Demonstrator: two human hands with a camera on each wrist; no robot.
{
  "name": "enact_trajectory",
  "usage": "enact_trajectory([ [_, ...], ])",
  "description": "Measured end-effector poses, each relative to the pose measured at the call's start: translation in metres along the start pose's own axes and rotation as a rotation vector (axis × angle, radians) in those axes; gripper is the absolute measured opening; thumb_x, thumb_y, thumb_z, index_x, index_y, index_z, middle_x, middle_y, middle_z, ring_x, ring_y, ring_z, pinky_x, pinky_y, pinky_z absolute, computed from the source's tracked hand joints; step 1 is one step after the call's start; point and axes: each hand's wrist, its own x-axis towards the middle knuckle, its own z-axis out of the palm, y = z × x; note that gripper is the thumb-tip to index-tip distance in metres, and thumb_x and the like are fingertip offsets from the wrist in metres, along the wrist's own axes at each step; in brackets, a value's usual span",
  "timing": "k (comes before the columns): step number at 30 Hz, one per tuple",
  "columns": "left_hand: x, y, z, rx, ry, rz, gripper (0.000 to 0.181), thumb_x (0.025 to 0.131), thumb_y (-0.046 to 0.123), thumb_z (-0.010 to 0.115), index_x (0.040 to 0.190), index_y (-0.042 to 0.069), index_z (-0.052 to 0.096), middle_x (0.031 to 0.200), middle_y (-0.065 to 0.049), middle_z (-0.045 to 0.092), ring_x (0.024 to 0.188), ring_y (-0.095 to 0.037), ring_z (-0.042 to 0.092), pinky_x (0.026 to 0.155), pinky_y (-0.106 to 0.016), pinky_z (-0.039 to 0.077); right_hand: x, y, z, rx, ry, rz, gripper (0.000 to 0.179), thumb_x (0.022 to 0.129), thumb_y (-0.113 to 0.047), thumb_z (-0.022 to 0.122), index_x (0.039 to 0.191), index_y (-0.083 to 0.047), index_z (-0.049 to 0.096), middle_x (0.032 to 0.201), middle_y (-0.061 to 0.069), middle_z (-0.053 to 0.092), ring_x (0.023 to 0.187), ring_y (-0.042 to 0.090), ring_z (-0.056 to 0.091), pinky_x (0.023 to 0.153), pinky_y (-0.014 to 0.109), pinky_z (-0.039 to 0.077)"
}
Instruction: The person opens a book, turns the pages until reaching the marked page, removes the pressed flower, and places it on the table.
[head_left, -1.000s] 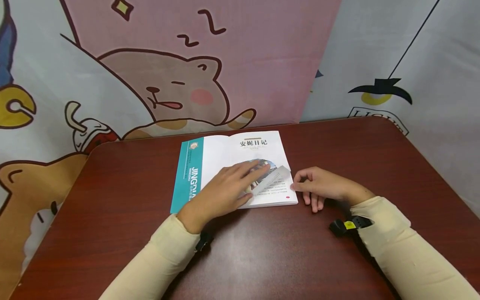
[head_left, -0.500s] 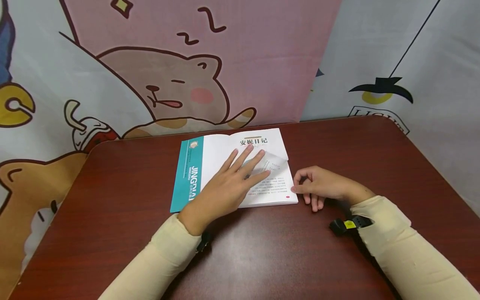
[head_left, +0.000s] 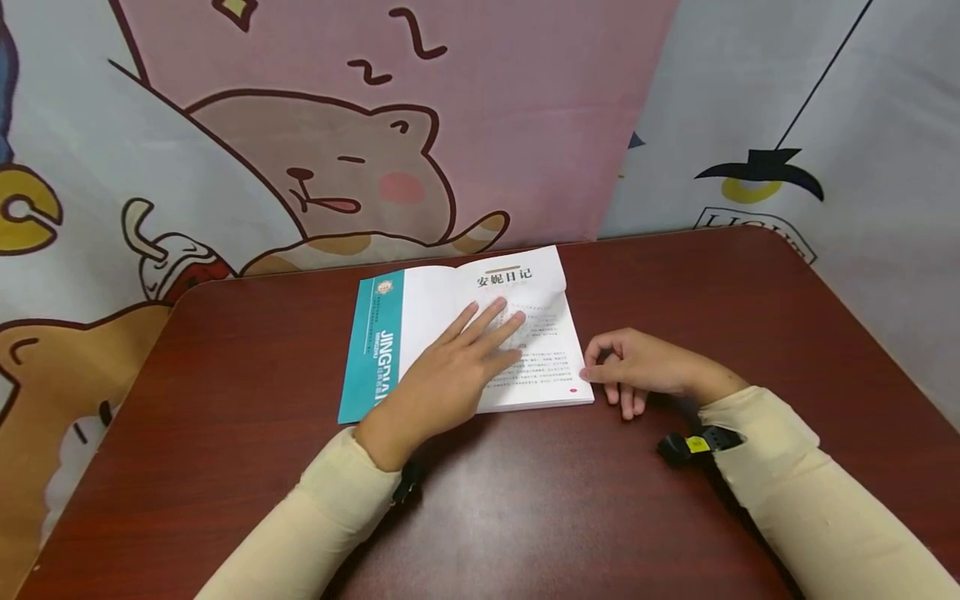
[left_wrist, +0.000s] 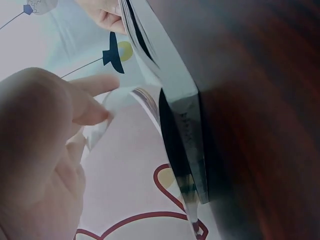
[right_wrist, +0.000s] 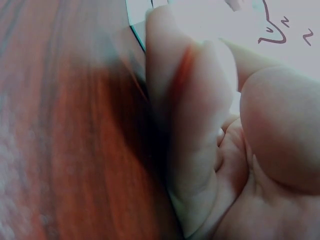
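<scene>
An open paperback book (head_left: 431, 304) lies on the table, with a teal cover flap at its left side. Spread fingers of my left hand (head_left: 446, 371) lie over the right page, where printed text shows beside them. Above these fingers, the leaf with the large title (head_left: 504, 277) is partly lifted, its right edge curled. In the left wrist view, a fingertip touches a raised white leaf (left_wrist: 97, 131), and the pages bow upward. My right hand (head_left: 641, 367) pinches the book's lower right edge between thumb and bent index finger; the exact contact underneath is hidden.
The dark red wooden table (head_left: 480, 508) extends around the book on all sides. Behind its far edge hangs a cartoon-printed cloth (head_left: 540, 125). A black strap device (head_left: 686, 447) sits on the right wrist.
My left hand has spread its fingers and moved the loose leaf upward and away, baring more of the text page beneath. The right hand stays at the book's edge.
</scene>
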Motion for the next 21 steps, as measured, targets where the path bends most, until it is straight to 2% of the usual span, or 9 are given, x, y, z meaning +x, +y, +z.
enact_trajectory([
  [11,-0.0027,-0.0035,0.0056,-0.040,-0.030,-0.042,0.040,0.096,0.008,0.056,0.135,0.011,0.064,0.160,-0.007,0.039,0.153,-0.029,0.027,0.124,-0.046,0.023,0.0030,0.0029,-0.0001,0.013,-0.008,-0.002,0.028,0.096,-0.026,0.067,0.103,-0.001,0.056,0.063,0.008,0.063,0.044,0.020,0.065,0.041,0.034,0.053],
  [21,-0.0049,-0.0053,0.0075,-0.083,-0.089,-0.098,0.041,0.096,0.006,0.053,0.136,0.009,0.062,0.160,-0.007,0.038,0.153,-0.030,0.027,0.121,-0.049,0.028,0.0016,0.0019,0.0000,0.021,-0.011,-0.006,0.027,0.097,-0.025,0.066,0.103,-0.001,0.056,0.063,0.008,0.063,0.044,0.019,0.065,0.041,0.034,0.053],
])
